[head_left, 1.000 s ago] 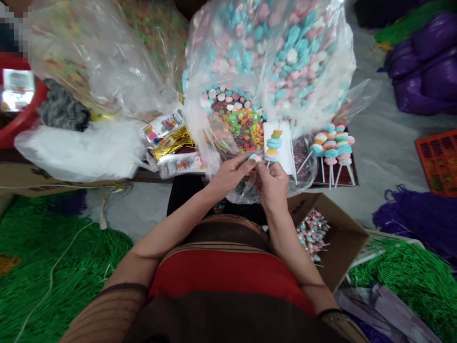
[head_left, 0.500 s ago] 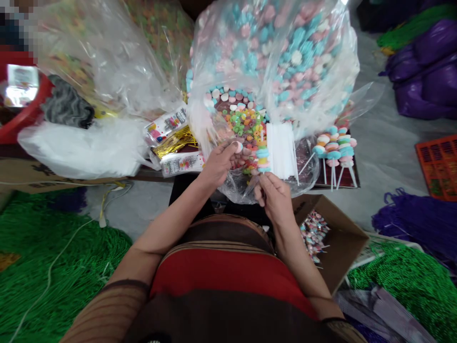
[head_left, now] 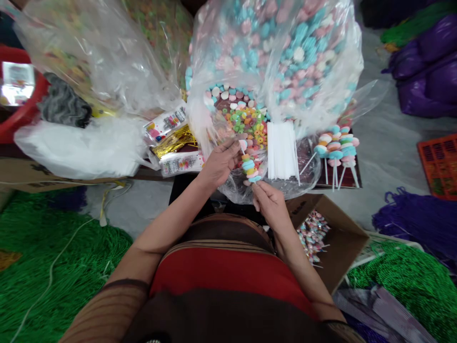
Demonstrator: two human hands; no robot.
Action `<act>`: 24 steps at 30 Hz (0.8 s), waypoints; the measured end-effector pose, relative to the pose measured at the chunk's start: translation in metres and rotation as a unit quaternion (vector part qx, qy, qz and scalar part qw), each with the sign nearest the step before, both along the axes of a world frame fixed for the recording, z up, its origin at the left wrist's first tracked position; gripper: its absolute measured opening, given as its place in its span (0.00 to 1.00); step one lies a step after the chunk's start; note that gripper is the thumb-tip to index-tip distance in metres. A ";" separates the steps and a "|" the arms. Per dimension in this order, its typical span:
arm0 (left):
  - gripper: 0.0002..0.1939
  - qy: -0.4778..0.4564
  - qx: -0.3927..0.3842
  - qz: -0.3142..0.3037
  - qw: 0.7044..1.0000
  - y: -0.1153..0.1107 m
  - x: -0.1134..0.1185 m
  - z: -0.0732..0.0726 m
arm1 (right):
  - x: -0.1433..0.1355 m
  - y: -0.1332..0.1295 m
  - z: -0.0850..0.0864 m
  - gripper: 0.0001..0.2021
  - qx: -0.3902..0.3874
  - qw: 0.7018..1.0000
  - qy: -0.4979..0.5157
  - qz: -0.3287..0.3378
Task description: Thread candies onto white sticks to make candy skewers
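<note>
Between the fingertips of my left hand [head_left: 223, 161] is a pink and white candy [head_left: 243, 145], at the top end of a white stick. My right hand [head_left: 267, 196] pinches the lower end of that candy skewer [head_left: 250, 167], which carries blue, yellow, orange and pink pieces and leans to the left. Behind both hands lie loose ring candies [head_left: 246, 122] and a curved row of pink, white and blue candies [head_left: 232, 94]. A bundle of white sticks [head_left: 282, 150] is just right of the skewer.
Finished-looking skewers [head_left: 335, 145] rest at the table's right end. Large clear bags of candy [head_left: 303, 52] stand at the back. An open carton [head_left: 342, 247] with wrapped skewers is below right. Gold ties [head_left: 175, 141] and printed packets [head_left: 182, 163] lie left of my hands.
The skewer in my right hand has moved left and tilted, so its tip now meets the candy in my left hand. The view has shifted slightly.
</note>
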State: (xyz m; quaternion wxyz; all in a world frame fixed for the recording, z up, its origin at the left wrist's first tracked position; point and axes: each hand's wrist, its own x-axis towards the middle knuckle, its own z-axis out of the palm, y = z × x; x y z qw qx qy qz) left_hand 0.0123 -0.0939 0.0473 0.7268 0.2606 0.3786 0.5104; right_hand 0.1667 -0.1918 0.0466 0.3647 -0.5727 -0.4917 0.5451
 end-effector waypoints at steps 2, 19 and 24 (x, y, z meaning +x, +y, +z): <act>0.11 0.007 0.028 -0.007 1.000 -0.001 0.000 -0.005 | 0.000 0.000 -0.002 0.20 -0.003 1.000 0.001 -0.008; 0.16 0.367 0.256 0.042 0.893 -0.013 0.000 -0.017 | 0.003 0.001 0.014 0.19 -0.050 0.996 0.067 -0.044; 0.14 0.316 0.188 0.035 0.929 -0.018 0.004 -0.012 | -0.011 0.001 0.008 0.18 -0.048 0.993 0.078 -0.075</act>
